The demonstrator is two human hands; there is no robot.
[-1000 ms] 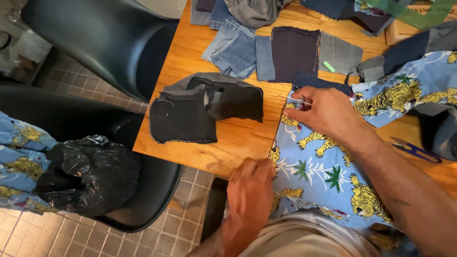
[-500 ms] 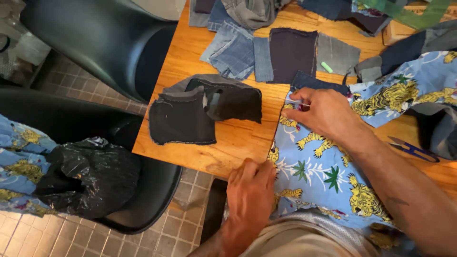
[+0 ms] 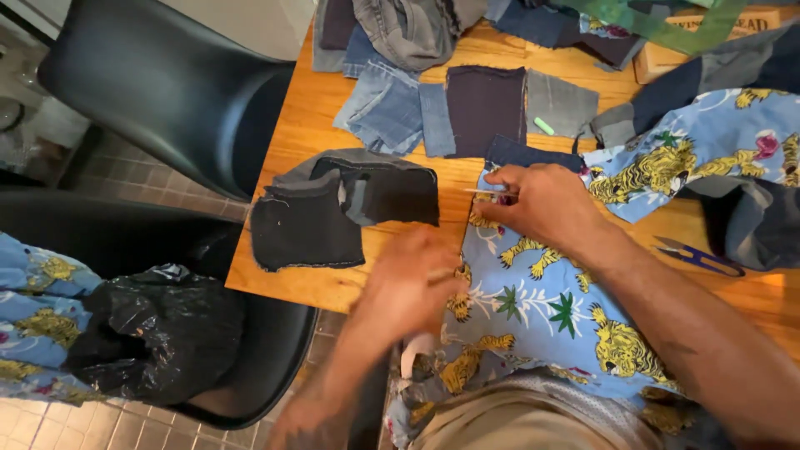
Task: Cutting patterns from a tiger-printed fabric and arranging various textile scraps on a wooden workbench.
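Fabric (image 3: 550, 308), blue with tigers and palms, drapes from the table (image 3: 333, 283) edge onto the lap; black cloth (image 3: 333, 217) lies left of it, denim patches (image 3: 392, 112) beyond; right hand (image 3: 537, 204) presses the fabric's top edge, fingers pinching a thin pin (image 3: 487, 192); left hand (image 3: 408, 283), blurred, fingers curled at the fabric's left edge; snips (image 3: 700, 257) lie right.
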